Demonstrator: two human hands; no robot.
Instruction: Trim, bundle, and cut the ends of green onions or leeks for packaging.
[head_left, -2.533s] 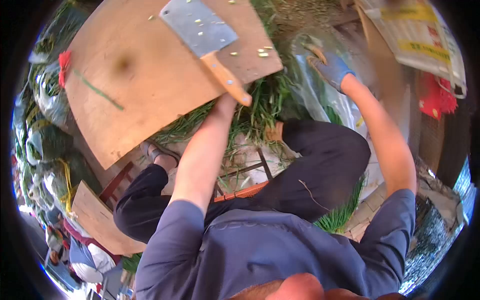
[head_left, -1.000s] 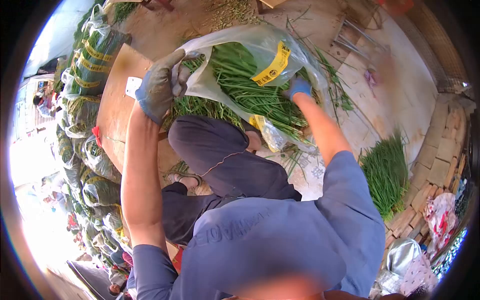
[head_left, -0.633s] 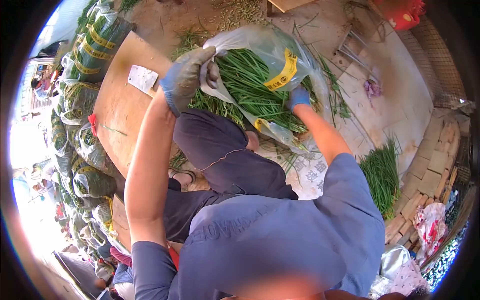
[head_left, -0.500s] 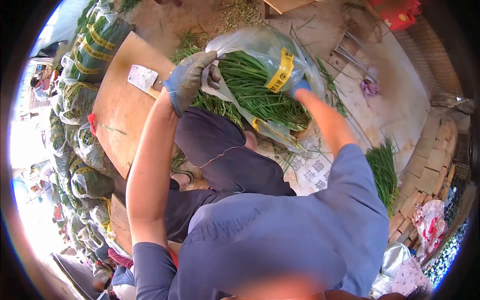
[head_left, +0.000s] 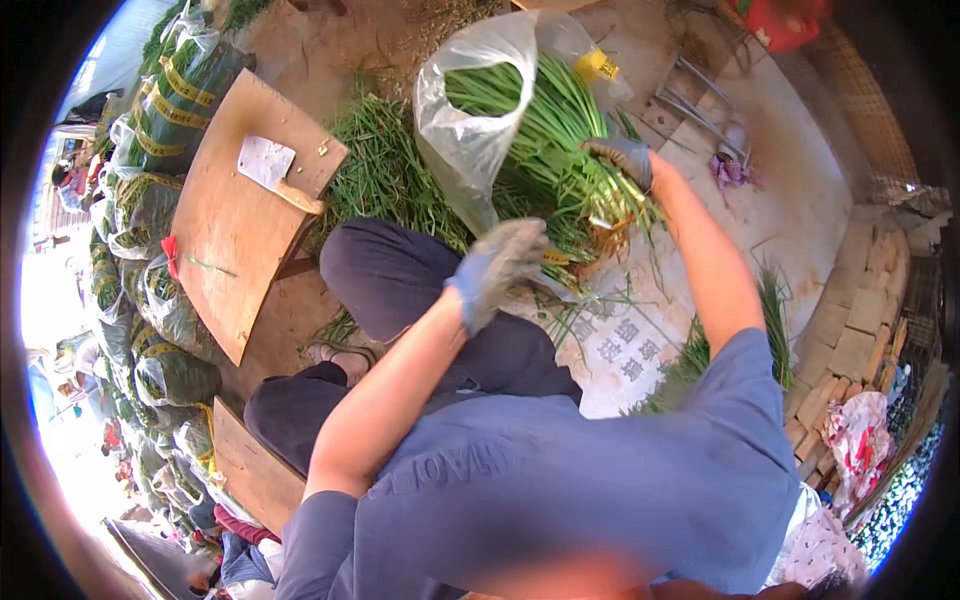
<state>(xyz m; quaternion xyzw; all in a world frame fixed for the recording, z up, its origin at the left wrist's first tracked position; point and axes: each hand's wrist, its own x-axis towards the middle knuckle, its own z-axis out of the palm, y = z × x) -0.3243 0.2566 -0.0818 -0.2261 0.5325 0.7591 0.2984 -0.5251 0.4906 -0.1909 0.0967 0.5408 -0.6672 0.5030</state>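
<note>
Right hand (head_left: pixel 622 160): gloved, gripping the chives (head_left: pixel 545 150) by the root end.
Left hand (head_left: pixel 497 268): curled under the bag (head_left: pixel 470 120) (grip unclear).
Cleaver (head_left: pixel 272 170): lying on the board (head_left: pixel 225 240).

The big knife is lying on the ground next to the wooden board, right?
Not quite. In the head view the cleaver lies on top of the wooden board, near its far edge, not on the ground beside it.

Both gloved; left hand (head_left: pixel 497 268) curled w/ arm bent low, right hand (head_left: pixel 622 160) closed in grip, arm extended fwd.
</note>
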